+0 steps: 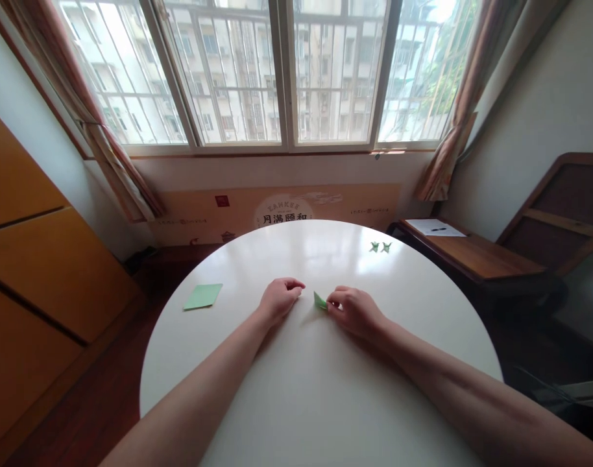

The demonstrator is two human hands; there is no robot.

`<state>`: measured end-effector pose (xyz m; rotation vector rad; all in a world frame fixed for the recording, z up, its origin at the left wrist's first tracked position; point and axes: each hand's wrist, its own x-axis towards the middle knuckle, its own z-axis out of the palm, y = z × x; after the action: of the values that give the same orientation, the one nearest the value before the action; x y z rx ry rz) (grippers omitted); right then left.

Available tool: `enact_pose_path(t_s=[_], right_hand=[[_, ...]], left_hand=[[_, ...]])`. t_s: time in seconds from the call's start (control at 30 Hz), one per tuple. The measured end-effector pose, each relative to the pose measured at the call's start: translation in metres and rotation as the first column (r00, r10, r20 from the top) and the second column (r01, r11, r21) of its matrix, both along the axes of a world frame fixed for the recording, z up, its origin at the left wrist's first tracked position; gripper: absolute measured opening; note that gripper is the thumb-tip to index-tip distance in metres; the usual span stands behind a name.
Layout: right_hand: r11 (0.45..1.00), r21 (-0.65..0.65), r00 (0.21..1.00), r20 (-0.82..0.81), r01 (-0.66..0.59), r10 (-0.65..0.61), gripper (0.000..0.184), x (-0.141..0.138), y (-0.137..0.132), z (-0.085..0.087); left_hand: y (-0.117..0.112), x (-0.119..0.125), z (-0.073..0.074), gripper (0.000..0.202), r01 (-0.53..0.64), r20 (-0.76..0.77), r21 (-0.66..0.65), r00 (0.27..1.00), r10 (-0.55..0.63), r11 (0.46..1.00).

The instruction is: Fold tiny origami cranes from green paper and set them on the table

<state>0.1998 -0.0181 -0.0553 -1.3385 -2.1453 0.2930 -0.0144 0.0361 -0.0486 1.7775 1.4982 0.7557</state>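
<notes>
On a round white bench, the person's right hand holds a folded green paper in its grip; the left hand curls loosely near it. Square green paper lies leftward, two green figures toward the far right edge.

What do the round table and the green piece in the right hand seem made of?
The green piece: probably thin matte paper, going by its crisp, folded-looking edges. The round table: a glossy white top that mirrors window light, perhaps lacquered wood or laminate; the core doesn't show.
</notes>
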Motion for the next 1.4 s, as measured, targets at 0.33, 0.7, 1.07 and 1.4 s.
enact_pose_path(t_s=[0.33, 0.7, 1.07, 1.4], right_hand=[[0.998, -0.060, 0.949, -0.311, 0.033, -0.050, 0.022, 0.002, 0.006, 0.002], [0.963, -0.236, 0.838, -0.545, -0.131, -0.019, 0.027, -0.003, 0.000, 0.013], [0.899, -0.347, 0.777, -0.630, -0.268, -0.011, 0.029, -0.001, -0.003, 0.017], [0.867, -0.410, 0.767, -0.640, -0.284, -0.052, 0.023, -0.002, -0.004, 0.017]], left_hand=[[-0.014, -0.003, 0.028, 0.047, 0.186, 0.228, -0.157, 0.962, -0.147, 0.970], [-0.022, 0.020, 0.026, 0.040, 0.306, 0.398, -0.142, 0.889, -0.228, 0.942], [-0.029, 0.025, 0.029, 0.036, 0.197, 0.413, -0.194, 0.905, -0.103, 0.961], [-0.029, 0.022, 0.029, 0.032, 0.295, 0.360, -0.134, 0.904, -0.230, 0.946]])
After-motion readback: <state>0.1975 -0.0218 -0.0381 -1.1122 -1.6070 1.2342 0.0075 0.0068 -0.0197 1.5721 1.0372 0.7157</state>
